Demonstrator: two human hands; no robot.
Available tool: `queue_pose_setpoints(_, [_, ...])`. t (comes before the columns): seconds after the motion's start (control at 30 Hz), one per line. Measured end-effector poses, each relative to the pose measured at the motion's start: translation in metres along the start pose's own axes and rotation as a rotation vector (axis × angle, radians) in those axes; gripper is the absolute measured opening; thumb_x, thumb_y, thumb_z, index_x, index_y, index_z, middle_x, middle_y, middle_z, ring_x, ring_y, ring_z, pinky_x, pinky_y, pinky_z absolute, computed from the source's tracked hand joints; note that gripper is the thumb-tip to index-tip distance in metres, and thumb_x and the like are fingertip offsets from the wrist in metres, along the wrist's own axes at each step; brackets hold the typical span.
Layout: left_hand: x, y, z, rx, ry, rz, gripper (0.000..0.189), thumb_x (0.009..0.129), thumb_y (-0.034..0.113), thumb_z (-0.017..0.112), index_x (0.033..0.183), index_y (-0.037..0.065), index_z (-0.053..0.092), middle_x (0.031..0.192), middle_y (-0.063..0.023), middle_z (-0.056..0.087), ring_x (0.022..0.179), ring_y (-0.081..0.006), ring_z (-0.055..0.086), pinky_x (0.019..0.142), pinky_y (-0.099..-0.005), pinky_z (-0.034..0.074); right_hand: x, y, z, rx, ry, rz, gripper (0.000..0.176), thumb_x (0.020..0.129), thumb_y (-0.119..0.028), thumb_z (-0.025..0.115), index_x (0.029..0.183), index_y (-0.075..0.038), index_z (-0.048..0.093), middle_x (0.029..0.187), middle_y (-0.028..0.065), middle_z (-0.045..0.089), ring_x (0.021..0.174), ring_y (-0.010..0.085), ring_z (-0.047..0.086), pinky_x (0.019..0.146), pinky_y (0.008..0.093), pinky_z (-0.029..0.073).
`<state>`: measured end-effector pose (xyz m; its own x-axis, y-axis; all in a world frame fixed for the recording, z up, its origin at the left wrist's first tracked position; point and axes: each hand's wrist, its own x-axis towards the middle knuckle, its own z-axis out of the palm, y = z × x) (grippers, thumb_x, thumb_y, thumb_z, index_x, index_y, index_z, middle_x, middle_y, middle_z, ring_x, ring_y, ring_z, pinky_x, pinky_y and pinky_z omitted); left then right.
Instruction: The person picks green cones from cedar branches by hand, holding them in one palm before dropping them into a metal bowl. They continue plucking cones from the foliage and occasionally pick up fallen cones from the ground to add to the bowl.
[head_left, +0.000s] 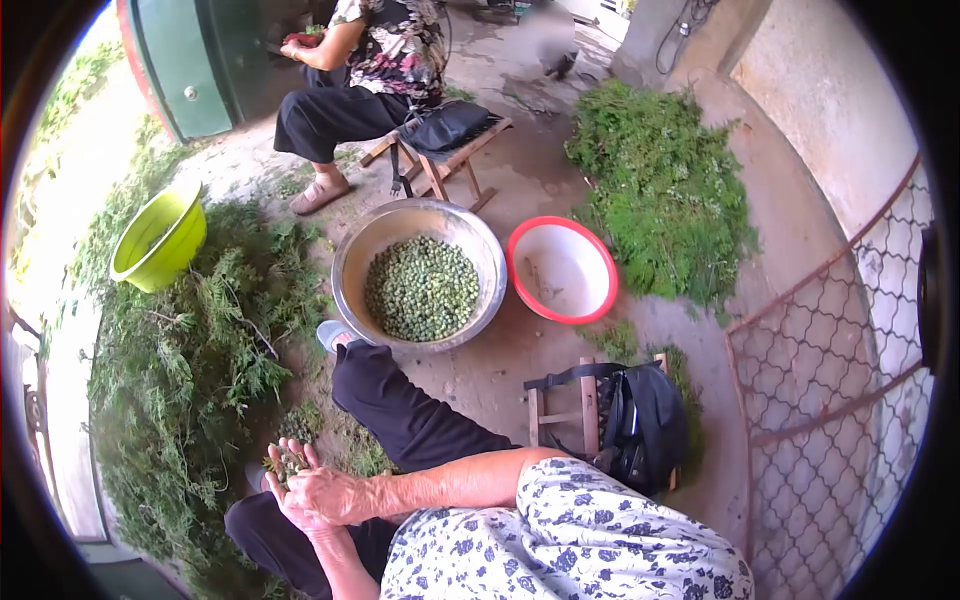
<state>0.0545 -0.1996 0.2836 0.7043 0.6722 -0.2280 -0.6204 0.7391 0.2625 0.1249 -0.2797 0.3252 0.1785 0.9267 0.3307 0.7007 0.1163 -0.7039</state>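
My left hand (pixel 287 511) is cupped palm up around a small clump of greenish round seed cones (pixel 289 463), low over my lap. My right hand (pixel 332 493) lies over the left palm with its fingers curled in; its fingertips and anything they pinch are hidden. Beyond my knee stands a wide metal basin (pixel 487 255), with many similar small green cones (pixel 422 288) inside. Close to my hands on the left is a big heap of cut green branches (pixel 190 390). Loose cones (pixel 300 422) lie on the ground just past my fingers.
A white basin with a red rim (pixel 565 268) stands right of the metal one. A lime-green tub (pixel 160 240) tilts on the branches. A black bag (pixel 645 425) hangs on a wooden stool (pixel 562 415). More greenery (pixel 665 190) lies behind. Another person (pixel 390 60) sits ahead; a wire fence (pixel 830 390) is right.
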Motion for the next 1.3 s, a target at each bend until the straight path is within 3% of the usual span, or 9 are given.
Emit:
queue_pose_setpoints(0.23, [0.006,0.002,0.021,0.046,0.032,0.046,0.044,0.099,0.029,0.034,0.134,0.004,0.042,0.134,-0.0136,0.046,0.121,-0.0260,0.046,0.107,-0.0436,0.033,0.009,0.011,0.032,-0.111,-0.051,0.141,0.052,0.088,-0.039,0.039,0.128,-0.006,0.044,0.132,0.0106,0.045,0.125,0.0290,0.038,0.107,0.0457,0.025])
queue_pose_setpoints(0.33, [0.011,0.005,0.010,0.114,-0.083,0.059,0.044,0.099,0.030,0.036,0.133,0.004,0.043,0.135,-0.0128,0.046,0.123,-0.0259,0.045,0.108,-0.0432,0.033,0.038,0.053,0.159,-0.447,-0.254,0.495,0.063,0.090,-0.047,0.036,0.138,-0.006,0.039,0.141,0.0099,0.042,0.133,0.0298,0.032,0.112,0.0480,0.020])
queue_pose_setpoints(0.47, [0.009,0.008,0.020,0.115,0.007,0.074,0.045,0.098,0.031,0.038,0.134,0.004,0.042,0.136,-0.0127,0.045,0.126,-0.0259,0.043,0.108,-0.0436,0.033,0.014,-0.006,-0.032,0.410,-0.269,0.027,0.035,0.075,-0.025,0.052,0.104,-0.006,0.057,0.105,0.0108,0.057,0.107,0.0270,0.051,0.097,0.0419,0.034])
queue_pose_setpoints(0.6, [0.003,0.013,0.035,0.072,0.116,0.136,0.041,0.097,0.028,0.041,0.130,0.004,0.047,0.134,-0.0133,0.048,0.125,-0.0254,0.045,0.107,-0.0445,0.034,0.012,0.007,-0.037,0.623,-0.380,-0.080,0.017,0.055,-0.008,0.065,0.071,-0.007,0.070,0.063,0.0089,0.065,0.065,0.0245,0.064,0.066,0.0395,0.047])
queue_pose_setpoints(0.7, [0.002,0.019,0.026,0.000,0.140,0.158,0.037,0.096,0.025,0.044,0.126,0.004,0.051,0.130,-0.0142,0.052,0.123,-0.0267,0.047,0.106,-0.0455,0.036,0.009,0.008,-0.044,0.491,-0.400,-0.229,0.018,0.053,-0.011,0.064,0.069,-0.005,0.069,0.061,0.0103,0.063,0.061,0.0276,0.063,0.061,0.0411,0.047])
queue_pose_setpoints(0.77, [-0.001,0.028,0.009,0.105,-0.214,0.093,0.038,0.097,0.026,0.041,0.125,0.003,0.052,0.131,-0.0144,0.051,0.123,-0.0282,0.047,0.105,-0.0451,0.037,0.006,0.002,-0.061,0.546,-0.384,-0.193,0.018,0.060,-0.012,0.062,0.076,-0.005,0.065,0.068,0.0112,0.063,0.063,0.0249,0.061,0.060,0.0385,0.047])
queue_pose_setpoints(0.83, [-0.016,0.014,0.045,0.238,0.022,0.222,0.043,0.098,0.028,0.034,0.128,0.001,0.048,0.136,-0.0154,0.046,0.125,-0.0289,0.044,0.106,-0.0447,0.036,0.004,0.001,-0.073,0.641,-0.323,-0.092,0.018,0.071,-0.016,0.062,0.085,-0.007,0.068,0.070,0.0122,0.065,0.062,0.0256,0.062,0.061,0.0358,0.050])
queue_pose_setpoints(1.1, [-0.030,0.007,0.061,-0.256,-0.031,0.042,0.042,0.097,0.029,0.037,0.124,0.000,0.050,0.135,-0.0192,0.044,0.129,-0.0336,0.038,0.108,-0.0505,0.031,0.011,0.023,-0.085,0.517,0.151,0.315,0.008,0.083,-0.003,0.061,0.090,-0.001,0.066,0.076,0.0040,0.064,0.069,0.0111,0.059,0.064,0.0245,0.047])
queue_pose_setpoints(1.3, [-0.031,0.001,0.050,-0.330,-0.051,0.006,0.045,0.098,0.029,0.036,0.130,-0.001,0.044,0.141,-0.0204,0.036,0.129,-0.0343,0.036,0.108,-0.0471,0.031,0.013,0.002,-0.063,0.388,0.107,0.122,0.012,0.078,-0.001,0.066,0.090,-0.002,0.066,0.082,0.0054,0.059,0.077,0.0138,0.059,0.069,0.0256,0.048])
